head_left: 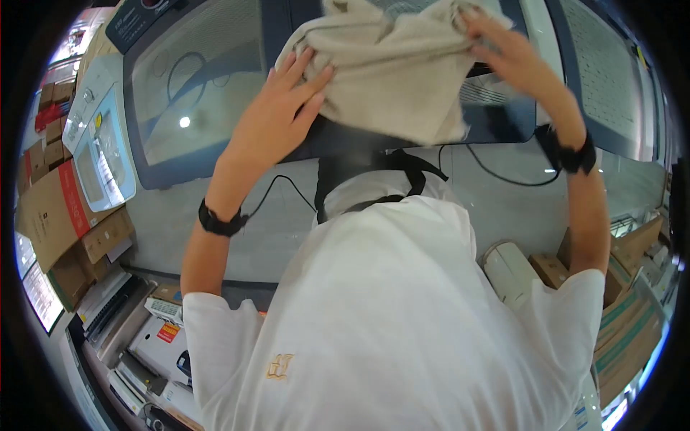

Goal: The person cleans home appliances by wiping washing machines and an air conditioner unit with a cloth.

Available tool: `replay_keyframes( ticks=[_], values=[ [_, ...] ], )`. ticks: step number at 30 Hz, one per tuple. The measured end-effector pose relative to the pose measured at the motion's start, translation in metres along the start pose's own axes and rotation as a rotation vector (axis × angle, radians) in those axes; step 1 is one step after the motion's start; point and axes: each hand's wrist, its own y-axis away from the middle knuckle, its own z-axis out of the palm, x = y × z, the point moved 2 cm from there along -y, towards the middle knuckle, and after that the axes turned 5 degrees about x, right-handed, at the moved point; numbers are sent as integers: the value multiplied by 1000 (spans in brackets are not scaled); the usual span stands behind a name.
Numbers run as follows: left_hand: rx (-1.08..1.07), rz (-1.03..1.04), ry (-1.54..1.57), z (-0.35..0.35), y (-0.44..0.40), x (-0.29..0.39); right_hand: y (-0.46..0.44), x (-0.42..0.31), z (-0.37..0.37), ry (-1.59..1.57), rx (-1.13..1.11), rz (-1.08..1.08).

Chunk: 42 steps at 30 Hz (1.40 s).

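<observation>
Beige cloth [395, 86], long axis seemingly sideways, fingers [314, 84] touching ends

The left arm [206, 260] and right arm [588, 223] stretch forward to either side of the cloth [392, 90], elbows wide. The left hand [282, 108] lies palm down at the cloth's left edge, fingers spread and nearly straight, touching it. The right hand [509, 61] angles inward onto the cloth's far right part, fingers slightly bent against it; whether they pinch is unclear.
</observation>
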Motion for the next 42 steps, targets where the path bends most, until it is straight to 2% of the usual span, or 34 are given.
replay_keyframes(
  ticks=[2,5,8,10,12,14,17,20,21,23,25,27,28,30,31,32,34,37,40,41,42],
  values=[
    [41,15,-4,5,-18,-8,-32,58,3,41,-40,74],
    [179,42,-207,22,-53,-26,-89,8,-6,-56,40,53],
    [246,-76,-250,36,-57,-10,-98,-27,31,31,-108,71],
    [174,-108,-190,27,-32,6,-70,-40,60,-175,39,-374],
    [229,-153,-154,22,6,19,-52,-80,51,-152,-62,-406],
    [212,-240,-153,11,40,22,-59,-87,31,-226,-291,-240],
    [243,-316,-137,0,60,16,-100,-63,29,-229,-204,-156],
    [302,-396,-111,4,64,19,-137,-69,53,-166,-164,-97],
    [343,-436,-92,6,65,23,-140,-75,72,-120,-90,-331],
    [385,-484,-74,9,73,25,-135,-120,90,-292,-180,-405],
    [396,-492,-79,18,80,24,-124,-162,104,-313,-295,-448],
    [344,-451,-209,19,89,19,-123,-207,103,-357,-515,-357],
    [320,-450,-172,23,98,14,-120,-219,106,-362,-486,-408],
    [313,-463,-115,28,124,5,-122,-250,105,-420,-598,-348],
    [332,-474,-98,23,138,-1,-120,-263,113,-467,-493,-431],
    [396,-475,-75,15,151,-4,-123,-274,119,-450,-555,-432],
    [517,-467,-17,6,170,-14,-134,-291,139,-423,-525,-579],
    [479,-581,26,-18,205,-30,-155,-324,170,-406,-596,-618],
    [678,-649,176,-34,235,-69,-184,-378,190,-347,-740,-542],
    [606,-704,118,-52,252,-76,-193,-411,194,-390,-744,-547],
    [689,-722,82,-64,263,-95,-207,-437,204,-396,-682,-604]
  ],
)
